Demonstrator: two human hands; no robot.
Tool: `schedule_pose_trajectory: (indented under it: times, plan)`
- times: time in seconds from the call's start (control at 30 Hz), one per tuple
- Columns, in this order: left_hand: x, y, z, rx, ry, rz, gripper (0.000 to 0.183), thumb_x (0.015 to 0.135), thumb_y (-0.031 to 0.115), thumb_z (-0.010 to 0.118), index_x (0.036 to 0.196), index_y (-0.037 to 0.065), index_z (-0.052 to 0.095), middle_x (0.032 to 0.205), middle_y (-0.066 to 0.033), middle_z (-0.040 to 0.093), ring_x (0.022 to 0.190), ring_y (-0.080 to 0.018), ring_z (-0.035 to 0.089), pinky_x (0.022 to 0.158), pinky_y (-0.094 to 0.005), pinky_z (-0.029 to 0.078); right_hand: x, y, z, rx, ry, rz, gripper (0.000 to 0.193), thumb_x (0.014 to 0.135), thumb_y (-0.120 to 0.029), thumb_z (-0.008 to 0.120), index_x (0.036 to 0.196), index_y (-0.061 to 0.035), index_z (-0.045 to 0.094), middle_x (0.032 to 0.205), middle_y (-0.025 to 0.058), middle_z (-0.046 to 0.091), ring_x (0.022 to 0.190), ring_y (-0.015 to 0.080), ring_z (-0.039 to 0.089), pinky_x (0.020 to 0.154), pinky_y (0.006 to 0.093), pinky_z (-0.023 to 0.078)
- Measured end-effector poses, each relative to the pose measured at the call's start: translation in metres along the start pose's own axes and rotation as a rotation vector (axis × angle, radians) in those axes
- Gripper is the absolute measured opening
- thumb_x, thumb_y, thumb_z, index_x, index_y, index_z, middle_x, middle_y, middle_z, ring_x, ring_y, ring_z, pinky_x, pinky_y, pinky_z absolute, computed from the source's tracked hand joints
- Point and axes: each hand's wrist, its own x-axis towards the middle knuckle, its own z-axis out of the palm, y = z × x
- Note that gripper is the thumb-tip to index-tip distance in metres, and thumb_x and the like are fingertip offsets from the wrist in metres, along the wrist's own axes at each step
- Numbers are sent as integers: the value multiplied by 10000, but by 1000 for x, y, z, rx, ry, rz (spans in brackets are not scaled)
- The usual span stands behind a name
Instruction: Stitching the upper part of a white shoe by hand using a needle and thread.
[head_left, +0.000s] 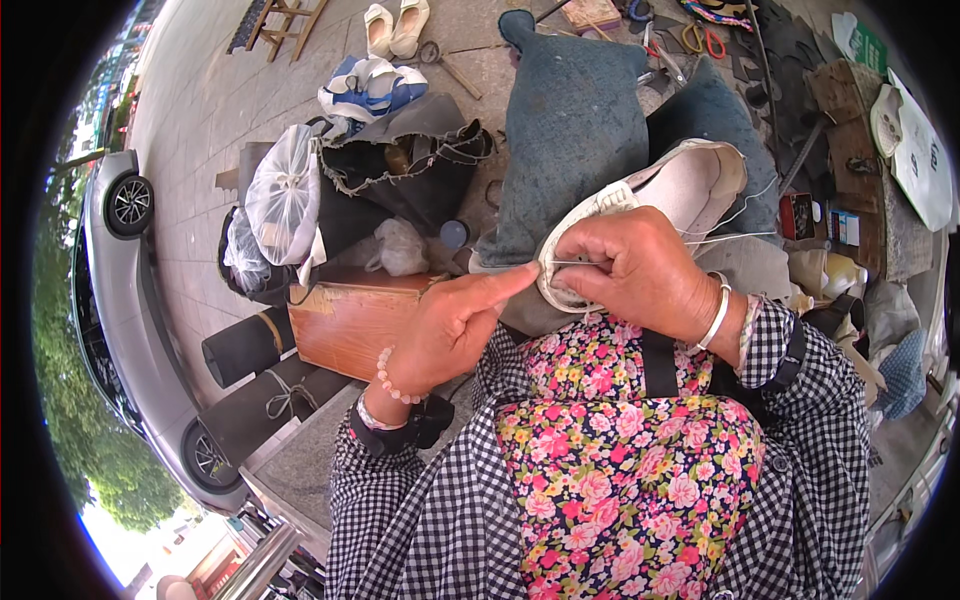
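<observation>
A white shoe point(690, 185) lies across my lap on a blue cushion, its toe toward me and its pale insole facing up. My right hand point(635, 260) is over the toe end, thumb and forefinger pinched on a thin white thread point(560, 262); whether a needle is there too, I cannot make out. More white strands trail off to the right behind this hand. From the left, my left hand point(450, 325) stretches its forefinger to the shoe's toe edge, where the thread meets the fingertip. Its other fingers are curled, and nothing shows in them.
Under the shoe are blue cushions point(575, 120). Left of me stand a wooden box point(350, 325), a dark open bag point(400, 160) and dark rolls point(245, 345). Scissors point(714, 42) and tools lie beyond. At the right is a wooden crate point(850, 150). A silver car point(150, 300) is parked far left.
</observation>
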Motion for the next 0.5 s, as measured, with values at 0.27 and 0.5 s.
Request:
schedule_pose_trajectory:
  times: [0.27, 0.5]
  plan:
    - [0, -16, 7, -73, 21, 77, 324, 849, -63, 492, 1155, -21, 593, 1123, -167, 636, 1025, -251, 620, 865, -301, 463, 0, -2, 0, 40, -6, -6, 155, 718, -88, 728, 813, -11, 633, 571, 75, 558, 479, 142, 521, 481, 282, 418]
    - [4, -23, 10, -110, 58, 154, 317, 842, -59, 514, 1139, -3, 611, 1063, -155, 657, 933, -235, 642, 796, -298, 479, 1, 2, 2, 88, -19, 2, 137, 724, -67, 723, 805, -11, 629, 551, 49, 536, 478, 91, 489, 463, 262, 398]
